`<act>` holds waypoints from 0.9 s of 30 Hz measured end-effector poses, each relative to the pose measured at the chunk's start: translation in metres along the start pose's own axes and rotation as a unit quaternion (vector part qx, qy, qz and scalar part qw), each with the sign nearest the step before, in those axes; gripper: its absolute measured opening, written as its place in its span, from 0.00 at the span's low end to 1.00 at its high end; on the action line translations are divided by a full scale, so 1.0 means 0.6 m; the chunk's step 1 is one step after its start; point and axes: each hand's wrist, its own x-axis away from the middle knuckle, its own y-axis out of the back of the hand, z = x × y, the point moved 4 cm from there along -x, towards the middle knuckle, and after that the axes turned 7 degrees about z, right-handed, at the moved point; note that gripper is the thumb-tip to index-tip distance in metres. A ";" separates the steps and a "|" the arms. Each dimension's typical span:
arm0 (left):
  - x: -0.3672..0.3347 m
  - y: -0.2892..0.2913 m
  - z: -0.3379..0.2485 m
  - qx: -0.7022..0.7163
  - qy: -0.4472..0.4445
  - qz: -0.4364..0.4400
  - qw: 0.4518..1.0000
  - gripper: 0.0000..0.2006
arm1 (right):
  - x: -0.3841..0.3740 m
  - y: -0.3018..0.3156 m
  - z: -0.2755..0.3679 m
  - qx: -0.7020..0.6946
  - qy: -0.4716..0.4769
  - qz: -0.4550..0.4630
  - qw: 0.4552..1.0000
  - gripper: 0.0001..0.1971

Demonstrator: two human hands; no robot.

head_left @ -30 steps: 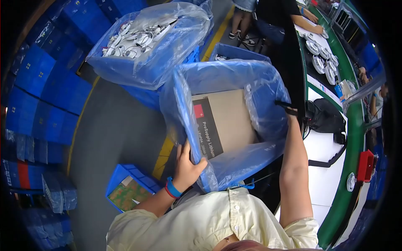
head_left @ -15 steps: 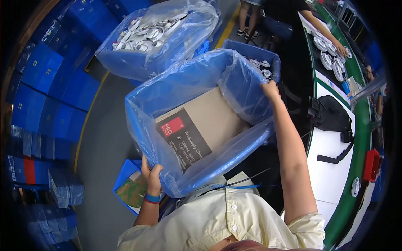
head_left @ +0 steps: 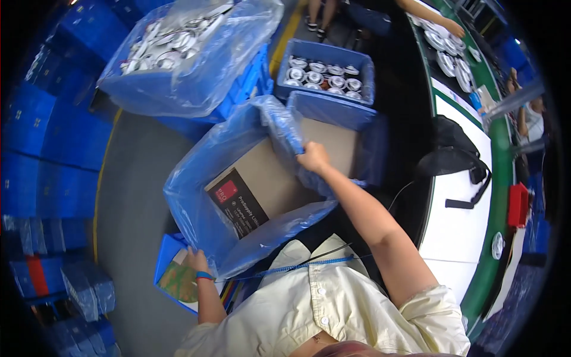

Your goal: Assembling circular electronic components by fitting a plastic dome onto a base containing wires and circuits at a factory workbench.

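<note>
A blue bin (head_left: 196, 208) lined with clear plastic is tilted in front of me. On its bottom lies a brown cardboard sheet (head_left: 276, 178) with a black and red printed panel. My right hand (head_left: 313, 156) is closed round the bin's plastic-covered right edge. At its near-left corner, my left hand (head_left: 197, 262) grips the rim, its fingers partly hidden. Just beyond my right hand is a second blue bin (head_left: 333, 105), also with cardboard at its bottom; the lined bin hides part of it.
A blue crate (head_left: 369, 83) of white round fixtures stands beyond. A plastic-draped bin (head_left: 148, 95) heaped with white parts is at far left. Blue boxes (head_left: 24, 172) line the left side. On the right run a white-topped bench (head_left: 452, 238) with a black bag (head_left: 455, 149) and another person's hand (head_left: 455, 28).
The lined bin has shifted left and slightly nearer, my right hand moving left with its edge. The second bin and the crate of fixtures have come into fuller view.
</note>
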 end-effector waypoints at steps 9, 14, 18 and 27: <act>0.266 -0.340 -0.044 0.355 0.446 0.340 0.748 0.21 | 0.092 -0.013 0.141 0.088 0.123 0.010 0.988 0.09; 0.277 -0.397 -0.159 0.451 0.420 0.329 0.715 0.20 | 0.107 -0.060 0.165 0.048 0.151 0.013 0.987 0.09; 0.279 -0.394 -0.112 0.443 0.416 0.336 0.719 0.16 | 0.119 -0.075 0.189 0.039 0.176 0.028 0.983 0.11; 0.320 -0.282 -0.162 0.283 0.186 0.356 0.871 0.09 | 0.112 -0.060 0.224 -0.001 0.223 0.083 0.971 0.13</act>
